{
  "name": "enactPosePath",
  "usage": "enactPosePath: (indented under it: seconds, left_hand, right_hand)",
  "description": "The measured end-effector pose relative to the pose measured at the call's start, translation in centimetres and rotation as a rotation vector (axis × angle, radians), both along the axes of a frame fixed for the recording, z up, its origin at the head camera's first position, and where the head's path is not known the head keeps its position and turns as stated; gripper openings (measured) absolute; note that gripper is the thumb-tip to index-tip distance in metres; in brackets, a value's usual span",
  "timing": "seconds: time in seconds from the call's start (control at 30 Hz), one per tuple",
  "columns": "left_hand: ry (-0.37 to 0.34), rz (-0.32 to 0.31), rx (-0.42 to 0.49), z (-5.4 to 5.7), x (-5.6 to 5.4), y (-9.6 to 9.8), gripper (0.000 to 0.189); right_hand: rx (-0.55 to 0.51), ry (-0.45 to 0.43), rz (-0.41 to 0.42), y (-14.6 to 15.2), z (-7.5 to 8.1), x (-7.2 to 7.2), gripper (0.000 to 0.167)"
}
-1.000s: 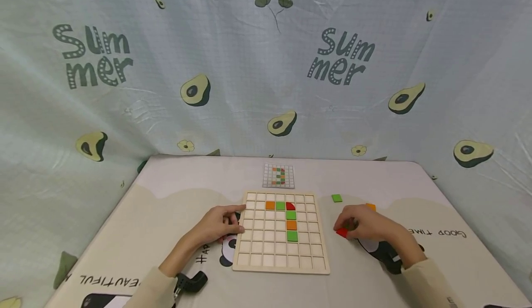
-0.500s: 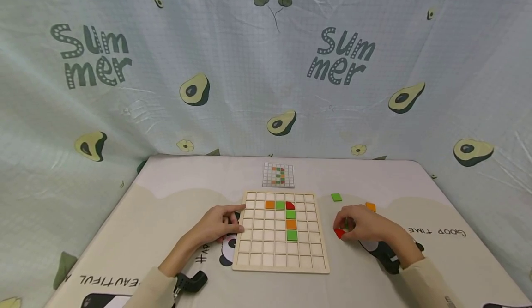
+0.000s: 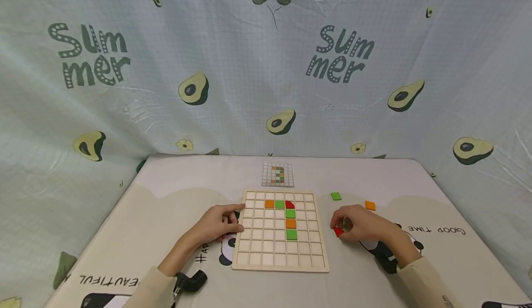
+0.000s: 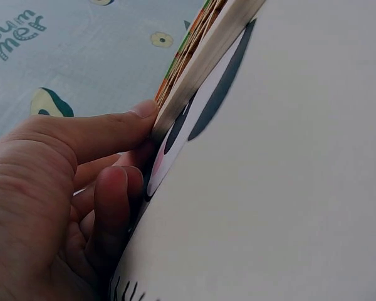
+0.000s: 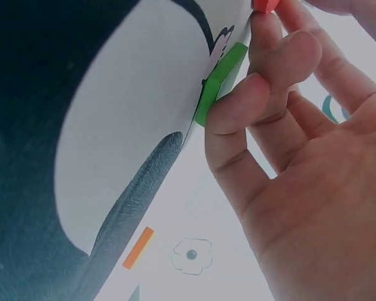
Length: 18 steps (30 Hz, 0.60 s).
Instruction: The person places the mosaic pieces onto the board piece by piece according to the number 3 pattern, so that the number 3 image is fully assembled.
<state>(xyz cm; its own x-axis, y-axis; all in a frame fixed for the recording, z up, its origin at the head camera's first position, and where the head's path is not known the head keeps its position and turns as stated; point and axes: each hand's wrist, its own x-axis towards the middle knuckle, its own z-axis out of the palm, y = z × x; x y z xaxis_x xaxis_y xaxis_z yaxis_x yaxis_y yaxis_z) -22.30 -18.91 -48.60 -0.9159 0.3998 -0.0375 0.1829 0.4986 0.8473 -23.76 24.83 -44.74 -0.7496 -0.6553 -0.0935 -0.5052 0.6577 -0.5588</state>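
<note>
A wooden grid board [image 3: 257, 259] lies in the middle of the table with orange, green and red tiles in some squares. My left hand [image 3: 218, 221] rests at its left side; index finger and thumb, fairly straight, touch the edge, and the other fingers bend in below. In the left wrist view the thumb [image 4: 106, 133] meets the board's edge [image 4: 194, 75]. Right of the board, my right hand [image 3: 359, 222] pinches a red tile [image 3: 338, 232] close over the table. A green tile [image 5: 219, 84] stands against the curled lower fingers in the right wrist view.
A small printed card [image 3: 277, 174] with a coloured grid pattern lies behind the board. Farther right are a loose green tile [image 3: 336, 196] and an orange tile [image 3: 370, 205]. A patterned curtain [image 3: 232, 68] hangs behind the table.
My right hand has shifted slightly left, and the red tile between its fingers has turned a little. The left hand keeps its place at the board.
</note>
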Motion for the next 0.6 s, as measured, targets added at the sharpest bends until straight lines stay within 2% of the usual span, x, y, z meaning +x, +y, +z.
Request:
enactPosePath:
  seconds: [0.37,0.6]
  left_hand:
    - [-0.006,0.0,0.004,-0.02,-0.08,-0.07,0.066]
    - [-0.009,0.004,-0.002,-0.02,-0.09,0.0,0.066]
  right_hand:
    - [0.01,0.036,-0.044,-0.31,0.13,0.0,0.015]
    - [0.025,0.052,-0.081,-0.27,-0.08,-0.16,0.016]
